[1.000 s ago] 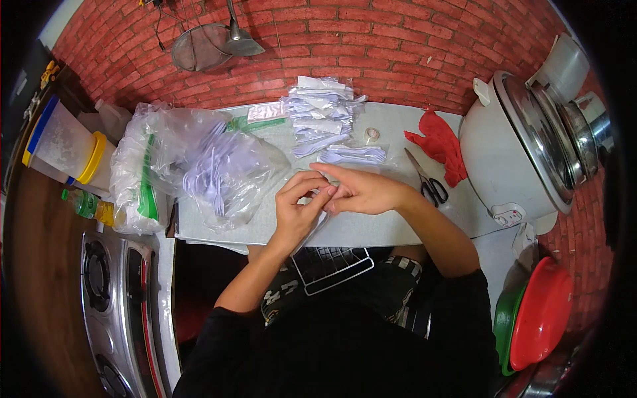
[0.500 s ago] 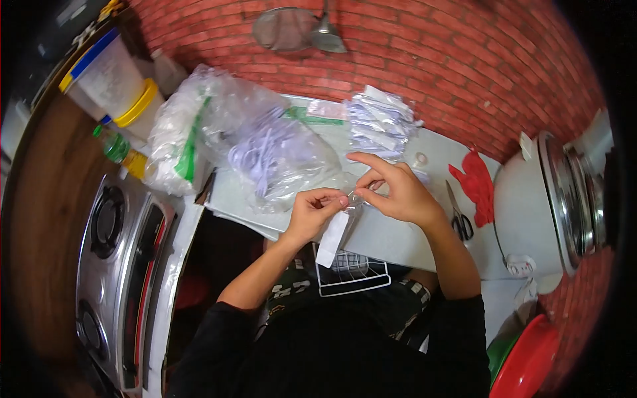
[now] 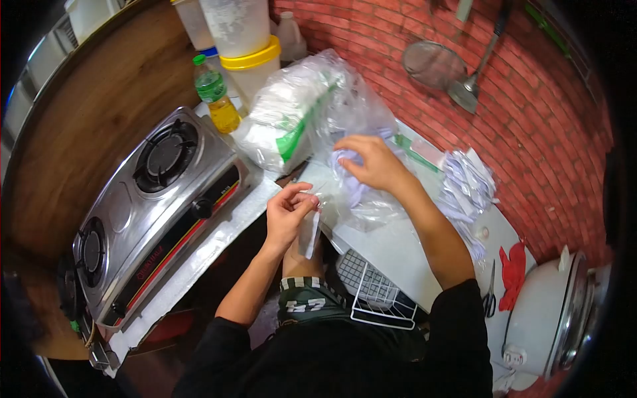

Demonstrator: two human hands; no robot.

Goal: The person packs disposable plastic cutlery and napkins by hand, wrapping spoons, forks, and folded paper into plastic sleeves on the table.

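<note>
My left hand (image 3: 286, 215) is closed, pinching the top of a small clear plastic packet (image 3: 309, 233) with a white strip inside that hangs down above my leg. My right hand (image 3: 377, 164) is over a big clear plastic bag (image 3: 381, 211) of pale lavender, cord-like pieces (image 3: 355, 189). Its thumb and index finger are apart near these pieces; its other fingers are partly hidden. Right of the bag lies a pile of similar filled packets (image 3: 464, 186). Behind my left hand stands another plastic bag (image 3: 282, 123), packed with white items and marked with a green stripe.
A two-burner gas stove (image 3: 159, 205) is on the left, beside an oil bottle (image 3: 217, 96) and a yellow-lidded container (image 3: 252, 63). Black scissors (image 3: 490, 302), a red plastic piece (image 3: 512, 275) and a white rice cooker (image 3: 541, 318) are at right. A white wire rack (image 3: 383, 302) sits below the table edge.
My view has turned left. My right hand has let go of the packet and moved over to the bag of lavender pieces. My left hand still holds the packet.
</note>
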